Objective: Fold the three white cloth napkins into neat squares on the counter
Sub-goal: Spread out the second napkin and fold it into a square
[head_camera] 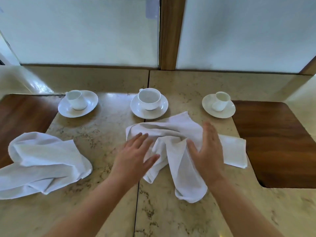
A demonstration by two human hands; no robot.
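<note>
No text, label, brand, number or sign can be read anywhere in the head view. The pale patch on the frosted pane at 12 o'clock is too blurred to show any writing.

**A café or hotel dining counter, by the look of it**

The setting appeared to be a hospitality service area. A polished beige stone counter with dark wood insets filled the frame. Across its middle stood three white cups on saucers, spaced in a row. White cloth napkins lay at lower left and centre. Frosted glass panels in a wooden frame ran along the top.
</note>
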